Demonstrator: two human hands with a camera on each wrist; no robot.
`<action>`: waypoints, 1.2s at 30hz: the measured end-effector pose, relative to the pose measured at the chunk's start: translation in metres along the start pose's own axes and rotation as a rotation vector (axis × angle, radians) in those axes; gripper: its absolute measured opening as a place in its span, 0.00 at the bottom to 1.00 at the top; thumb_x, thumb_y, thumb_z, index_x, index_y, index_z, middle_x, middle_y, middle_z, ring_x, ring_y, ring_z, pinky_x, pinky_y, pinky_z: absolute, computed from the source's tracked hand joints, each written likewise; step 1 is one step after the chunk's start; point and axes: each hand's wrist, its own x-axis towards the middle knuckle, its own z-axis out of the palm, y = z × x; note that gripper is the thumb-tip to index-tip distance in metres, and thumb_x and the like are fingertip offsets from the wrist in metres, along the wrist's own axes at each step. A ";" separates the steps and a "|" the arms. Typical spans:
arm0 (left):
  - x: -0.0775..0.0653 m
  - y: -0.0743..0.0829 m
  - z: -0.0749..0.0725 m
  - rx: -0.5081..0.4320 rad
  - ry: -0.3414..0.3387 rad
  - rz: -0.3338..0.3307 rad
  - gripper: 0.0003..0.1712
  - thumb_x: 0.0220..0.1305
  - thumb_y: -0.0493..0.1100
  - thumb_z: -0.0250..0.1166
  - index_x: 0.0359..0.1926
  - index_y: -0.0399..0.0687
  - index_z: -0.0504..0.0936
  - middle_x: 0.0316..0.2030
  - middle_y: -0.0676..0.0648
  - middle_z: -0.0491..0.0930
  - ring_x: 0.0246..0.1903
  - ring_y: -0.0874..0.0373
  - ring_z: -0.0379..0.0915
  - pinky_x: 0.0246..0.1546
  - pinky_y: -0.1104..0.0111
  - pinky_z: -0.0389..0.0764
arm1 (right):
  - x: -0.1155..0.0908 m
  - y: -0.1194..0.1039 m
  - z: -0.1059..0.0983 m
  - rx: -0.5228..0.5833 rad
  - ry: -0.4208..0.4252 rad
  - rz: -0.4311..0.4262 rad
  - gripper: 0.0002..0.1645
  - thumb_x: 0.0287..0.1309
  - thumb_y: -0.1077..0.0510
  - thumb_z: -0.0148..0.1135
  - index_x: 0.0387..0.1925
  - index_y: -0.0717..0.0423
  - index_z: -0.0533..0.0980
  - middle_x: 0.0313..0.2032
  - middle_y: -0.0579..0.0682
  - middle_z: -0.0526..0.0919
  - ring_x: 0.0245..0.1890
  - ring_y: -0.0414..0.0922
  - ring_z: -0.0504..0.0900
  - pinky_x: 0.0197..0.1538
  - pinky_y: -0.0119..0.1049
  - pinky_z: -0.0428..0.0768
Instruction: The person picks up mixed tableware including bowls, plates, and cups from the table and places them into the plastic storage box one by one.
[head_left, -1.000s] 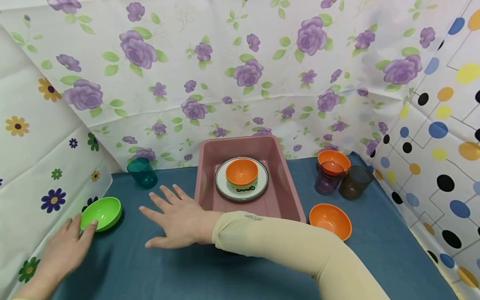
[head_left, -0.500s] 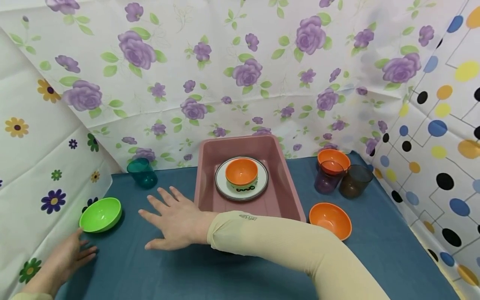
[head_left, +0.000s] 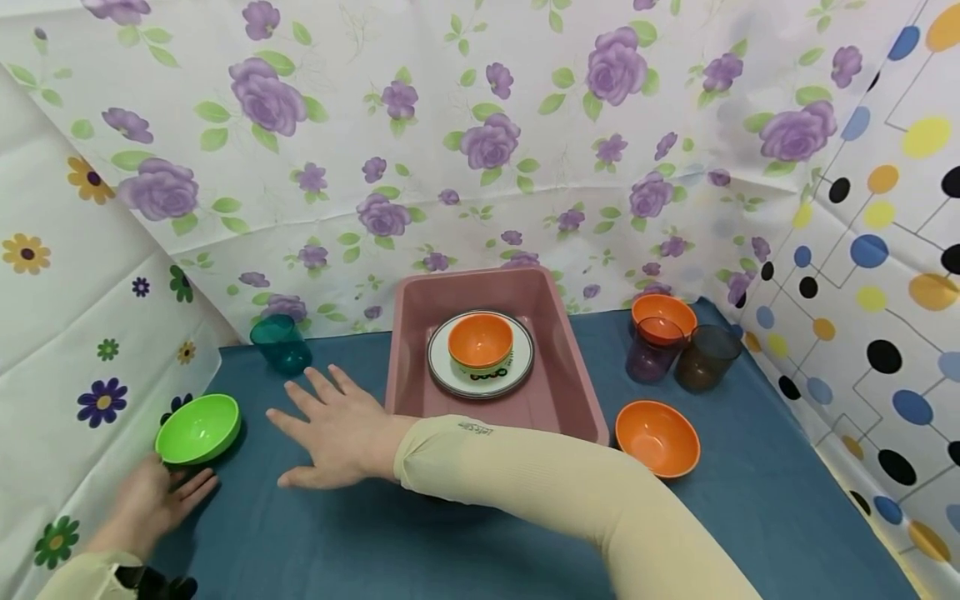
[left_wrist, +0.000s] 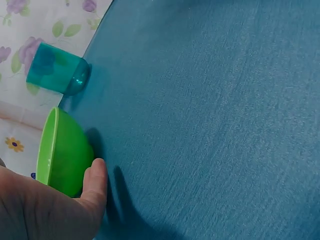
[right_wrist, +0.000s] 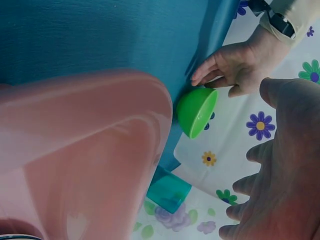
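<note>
A green bowl [head_left: 198,429] stands on the blue cloth at the left. My left hand [head_left: 153,500] is at its near side, palm turned up and fingers extended low beside the bowl's base. In the right wrist view, the left hand's thumb stands apart from the other fingers; whether the fingers touch the bowl [right_wrist: 197,111] I cannot tell. My right hand [head_left: 337,429] hovers over the cloth left of the pink basin [head_left: 573,358], fingers spread, holding nothing. A teal cup [head_left: 282,344] stands behind the green bowl.
In the basin, a small orange bowl [head_left: 481,339] tops a stack on a white plate [head_left: 442,358]. An orange bowl [head_left: 657,438], a purple cup [head_left: 652,354], a brown cup [head_left: 705,358] and another orange bowl [head_left: 663,310] stand at the right. Patterned cloth walls enclose the table.
My left hand has turned from palm down over the bowl's rim to palm up, low at the bowl's near side. My right hand has shifted slightly left, still spread.
</note>
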 end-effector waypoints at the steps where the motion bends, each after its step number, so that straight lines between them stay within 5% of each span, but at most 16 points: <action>1: 0.001 0.000 0.002 0.001 0.009 0.005 0.35 0.82 0.45 0.30 0.79 0.77 0.29 0.50 0.39 0.63 0.24 0.51 0.79 0.53 0.56 0.83 | 0.001 0.000 0.000 -0.003 0.000 0.004 0.52 0.63 0.15 0.30 0.80 0.26 0.33 0.81 0.41 0.30 0.79 0.48 0.23 0.78 0.47 0.28; 5: 0.004 -0.001 0.008 0.001 0.053 0.012 0.34 0.82 0.50 0.30 0.79 0.75 0.27 0.57 0.36 0.59 0.24 0.52 0.79 0.54 0.56 0.82 | 0.002 -0.001 -0.001 -0.013 -0.004 0.014 0.52 0.63 0.15 0.30 0.80 0.26 0.32 0.81 0.41 0.30 0.79 0.48 0.24 0.78 0.47 0.28; 13: 0.010 -0.001 0.011 -0.025 0.108 -0.006 0.33 0.82 0.53 0.29 0.79 0.76 0.29 0.54 0.40 0.63 0.23 0.52 0.80 0.50 0.55 0.85 | 0.002 -0.002 0.000 -0.023 -0.013 0.013 0.51 0.63 0.15 0.30 0.80 0.25 0.32 0.81 0.41 0.30 0.79 0.48 0.23 0.77 0.46 0.27; 18: 0.016 -0.003 0.011 -0.012 0.133 -0.002 0.33 0.82 0.53 0.29 0.80 0.75 0.30 0.71 0.41 0.55 0.23 0.53 0.81 0.49 0.56 0.85 | 0.002 -0.001 0.000 -0.021 -0.011 0.012 0.51 0.63 0.16 0.30 0.81 0.26 0.33 0.81 0.41 0.30 0.79 0.48 0.23 0.77 0.46 0.27; 25: 0.019 -0.002 0.011 -0.043 0.132 -0.006 0.33 0.82 0.51 0.31 0.80 0.76 0.31 0.64 0.42 0.61 0.24 0.53 0.82 0.47 0.57 0.86 | 0.001 -0.002 0.002 -0.017 -0.016 0.016 0.51 0.63 0.16 0.30 0.80 0.25 0.33 0.81 0.40 0.31 0.79 0.47 0.25 0.78 0.46 0.29; 33: 0.014 -0.003 0.013 -0.072 0.125 -0.035 0.35 0.81 0.51 0.31 0.80 0.73 0.27 0.71 0.40 0.53 0.24 0.51 0.82 0.49 0.59 0.85 | 0.001 -0.001 0.007 -0.001 -0.015 0.008 0.51 0.63 0.16 0.30 0.81 0.25 0.34 0.81 0.40 0.31 0.80 0.47 0.26 0.78 0.46 0.29; 36: 0.014 -0.001 0.011 -0.108 0.113 -0.064 0.35 0.81 0.50 0.31 0.79 0.76 0.26 0.57 0.31 0.66 0.23 0.50 0.82 0.51 0.59 0.84 | 0.001 -0.001 0.008 0.003 -0.017 0.003 0.51 0.64 0.16 0.30 0.81 0.25 0.34 0.81 0.40 0.31 0.80 0.47 0.26 0.78 0.46 0.29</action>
